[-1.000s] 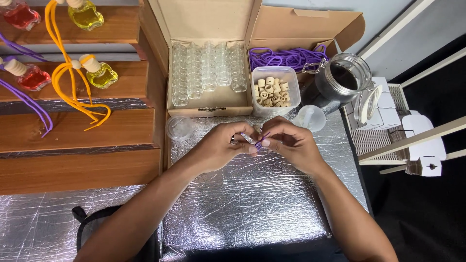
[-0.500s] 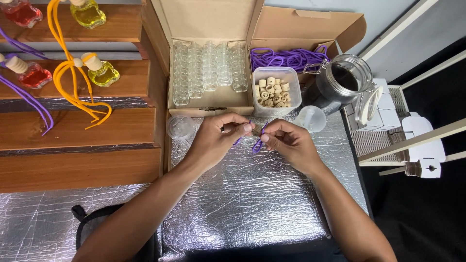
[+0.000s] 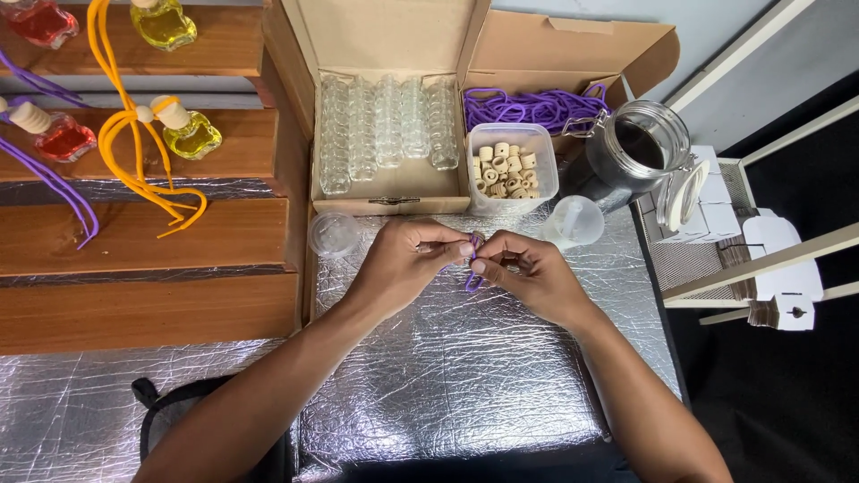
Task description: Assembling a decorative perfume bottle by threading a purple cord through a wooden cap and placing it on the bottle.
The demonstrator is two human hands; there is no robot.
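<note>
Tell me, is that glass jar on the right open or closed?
Open. The glass jar has its hinged lid swung down beside it, and the dark inside shows through the uncovered mouth.

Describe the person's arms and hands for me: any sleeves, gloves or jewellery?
Both forearms are bare as far as the picture's lower edge, with no sleeves in view. The left hand and right hand wear no gloves. No watch, bracelet or ring shows on either wrist or on the fingers, though some fingers are partly hidden.
</note>
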